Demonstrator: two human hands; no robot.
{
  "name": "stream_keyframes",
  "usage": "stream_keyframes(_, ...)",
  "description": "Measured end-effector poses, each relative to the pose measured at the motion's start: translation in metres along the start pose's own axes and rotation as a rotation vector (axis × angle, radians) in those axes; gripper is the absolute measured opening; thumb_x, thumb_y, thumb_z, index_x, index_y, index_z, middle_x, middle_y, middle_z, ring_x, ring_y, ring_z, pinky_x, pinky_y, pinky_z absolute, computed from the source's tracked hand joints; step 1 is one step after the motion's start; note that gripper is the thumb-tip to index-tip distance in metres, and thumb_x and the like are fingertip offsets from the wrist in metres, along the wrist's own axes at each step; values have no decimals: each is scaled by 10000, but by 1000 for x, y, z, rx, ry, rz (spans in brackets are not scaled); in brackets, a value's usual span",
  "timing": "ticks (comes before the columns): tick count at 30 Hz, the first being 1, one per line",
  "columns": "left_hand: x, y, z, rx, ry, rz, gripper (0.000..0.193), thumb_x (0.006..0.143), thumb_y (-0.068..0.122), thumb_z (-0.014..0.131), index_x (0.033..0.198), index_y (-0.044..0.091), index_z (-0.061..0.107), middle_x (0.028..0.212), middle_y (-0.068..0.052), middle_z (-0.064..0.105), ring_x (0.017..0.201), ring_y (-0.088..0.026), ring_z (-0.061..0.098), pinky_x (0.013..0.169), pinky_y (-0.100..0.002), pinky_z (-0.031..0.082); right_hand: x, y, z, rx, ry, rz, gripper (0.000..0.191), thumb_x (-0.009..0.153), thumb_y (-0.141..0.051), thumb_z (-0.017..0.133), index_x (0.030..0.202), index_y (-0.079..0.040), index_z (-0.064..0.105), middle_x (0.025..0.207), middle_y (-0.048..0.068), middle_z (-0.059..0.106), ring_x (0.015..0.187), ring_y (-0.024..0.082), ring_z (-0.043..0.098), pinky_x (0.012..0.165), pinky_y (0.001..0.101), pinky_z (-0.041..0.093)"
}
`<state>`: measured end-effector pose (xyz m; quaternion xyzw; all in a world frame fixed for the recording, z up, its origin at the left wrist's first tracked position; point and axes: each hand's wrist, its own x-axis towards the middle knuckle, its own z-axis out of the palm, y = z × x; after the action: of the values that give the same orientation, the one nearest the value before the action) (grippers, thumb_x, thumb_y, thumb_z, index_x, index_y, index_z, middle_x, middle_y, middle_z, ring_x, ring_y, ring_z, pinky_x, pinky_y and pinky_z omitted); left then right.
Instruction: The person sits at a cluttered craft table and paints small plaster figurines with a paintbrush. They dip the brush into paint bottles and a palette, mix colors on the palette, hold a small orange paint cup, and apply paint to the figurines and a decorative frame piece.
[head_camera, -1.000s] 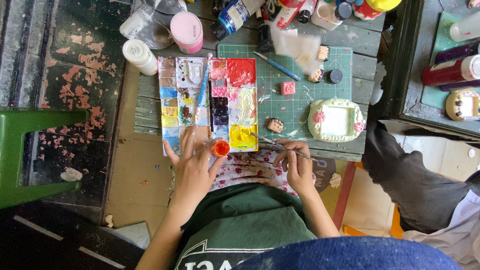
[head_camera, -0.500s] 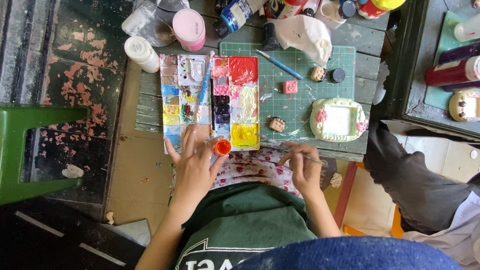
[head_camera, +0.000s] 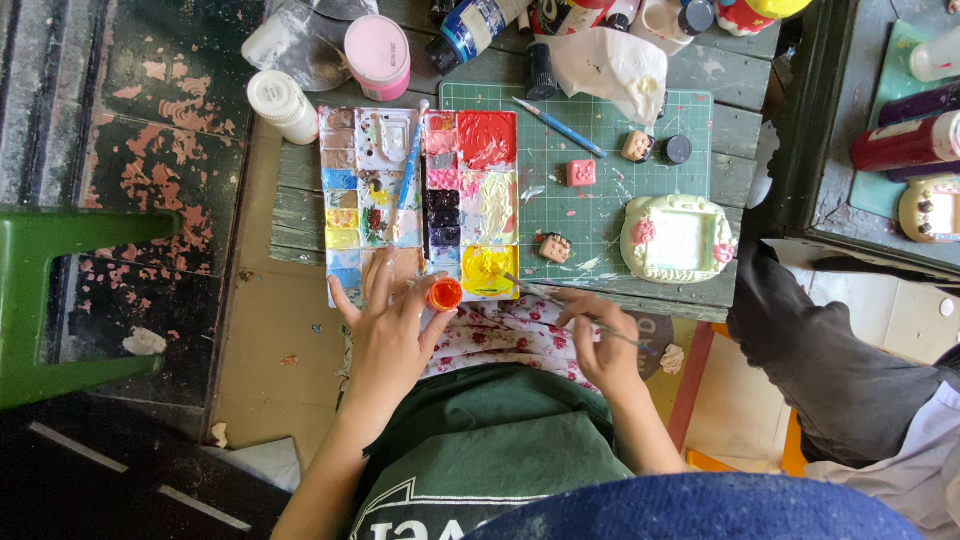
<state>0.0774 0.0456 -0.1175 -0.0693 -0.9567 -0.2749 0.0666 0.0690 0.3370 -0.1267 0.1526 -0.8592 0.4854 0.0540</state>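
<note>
Gripping a small orange paint pot (head_camera: 445, 294) in my left hand (head_camera: 390, 335), right hand (head_camera: 600, 345) pinching a fine brush (head_camera: 560, 305) at the yellow palette well (head_camera: 490, 270); picture frame (head_camera: 677, 238) mostly unpainted.

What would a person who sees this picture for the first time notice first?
Probably the paint palette on the green cutting mat, its wells bright red, yellow, blue and pink. At its near edge the left hand holds a small orange pot, and the right hand points a thin brush at the yellow well. Right of it lies a cream frame.
</note>
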Motion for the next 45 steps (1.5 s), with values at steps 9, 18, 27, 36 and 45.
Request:
stream_keyframes(9, 0, -1, -1, 10, 3, 4, 435, 962, 405, 700, 1287, 118, 677, 1144, -121, 731, 1488, -355, 416, 1155, -772, 8, 5, -5, -2, -29, -26, -17, 124, 977, 55, 551, 1071, -26, 561, 1094, 165, 752, 811, 208, 766, 738, 319, 613)
stream_keyframes(18, -1, -2, -1, 11, -17, 2, 441, 955, 407, 698, 1280, 110, 669, 1146, -117, 732, 1489, -349, 398, 1148, -774, -12, 23, -29, 7, -121, -101, -91, 186, 898, 23, 663, 1037, -65, 578, 1104, 126, 772, 776, 236, 762, 690, 333, 599)
stream_keyframes(27, -1, -1, 0, 10, -29, -9, 451, 954, 406, 702, 1297, 114, 673, 1082, -116, 736, 1484, -356, 412, 1150, -777, -3, 39, -42, -6, -240, -111, -104, 206, 898, 12, 675, 1045, -82, 565, 1119, 98, 764, 801, 273, 749, 695, 345, 588)
stream_keyframes(36, -1, 1, -2, -9, -7, -3, 438, 962, 387, 705, 1292, 101, 671, 1055, -94, 743, 1476, -359, 427, 1157, -787, 18, 42, -44, -15, -244, -156, -102, 219, 920, 37, 635, 1078, -66, 525, 1138, 108, 754, 757, 267, 725, 679, 353, 566)
stream_keyframes(45, -1, -1, -1, -3, 4, 15, 422, 954, 394, 701, 1267, 113, 668, 1112, -105, 749, 1467, -352, 425, 1142, -783, -2, 41, -42, -18, -251, -171, -112, 232, 924, 8, 662, 1098, -77, 534, 1158, 97, 751, 807, 286, 735, 699, 367, 574)
